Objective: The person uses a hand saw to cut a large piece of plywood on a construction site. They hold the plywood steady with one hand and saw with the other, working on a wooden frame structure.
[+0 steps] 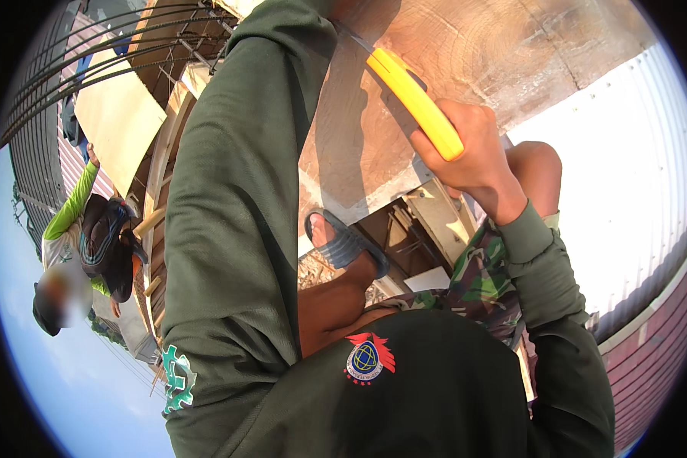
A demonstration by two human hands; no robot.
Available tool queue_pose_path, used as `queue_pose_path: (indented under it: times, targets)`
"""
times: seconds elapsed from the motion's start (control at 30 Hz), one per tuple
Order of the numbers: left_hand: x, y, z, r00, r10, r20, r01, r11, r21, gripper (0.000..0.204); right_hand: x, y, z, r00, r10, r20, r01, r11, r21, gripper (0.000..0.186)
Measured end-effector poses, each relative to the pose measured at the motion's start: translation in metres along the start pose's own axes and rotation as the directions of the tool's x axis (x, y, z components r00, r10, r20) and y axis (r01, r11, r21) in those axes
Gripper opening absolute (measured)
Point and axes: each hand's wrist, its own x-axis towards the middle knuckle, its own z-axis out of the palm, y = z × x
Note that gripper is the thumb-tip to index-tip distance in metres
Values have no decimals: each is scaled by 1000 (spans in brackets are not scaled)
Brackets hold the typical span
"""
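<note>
My right hand (473, 145) is closed round the lower end of a yellow utility knife (416, 103). Its narrow metal blade points up and left over a brown plywood sheet (450, 46). My left arm reaches across to the top edge, and only a sliver of skin from my left hand (346, 8) shows there, its fingers out of sight. Below the plywood's near edge, my foot wears a dark grey slide sandal (349, 246).
At the left, another person in a bright green sleeve holds a pale plywood panel (118, 114). Bent steel bars (91, 72) cross the upper left. White corrugated sheeting (626, 175) lies to the right. Beside my foot, a gap (397, 237) opens between timber pieces.
</note>
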Motion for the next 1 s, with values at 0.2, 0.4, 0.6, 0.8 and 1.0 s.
queue_pose_path:
  times: [0.2,0.4,0.6,0.8,1.0]
  targets:
    - [4,-2,1,1000,24,-12,-24,1000,-20,63,-12,-12,-15,999,-41,-6,41,999,6,19]
    - [0,-5,-2,998,25,-61,-24,1000,9,63,-20,-9,-21,1000,-15,-23,15,1000,14,11]
    - [9,-3,-4,997,58,-59,-59,998,-4,63,26,-19,-5,998,-60,-35,60,998,-8,7]
    - [7,-8,-6,993,60,-101,-57,998,33,63,-40,-2,-23,999,-2,-32,4,999,54,14]
    - [20,-7,-12,985,130,-109,-130,991,2,64,44,-21,5,998,-37,-56,36,999,-14,17]
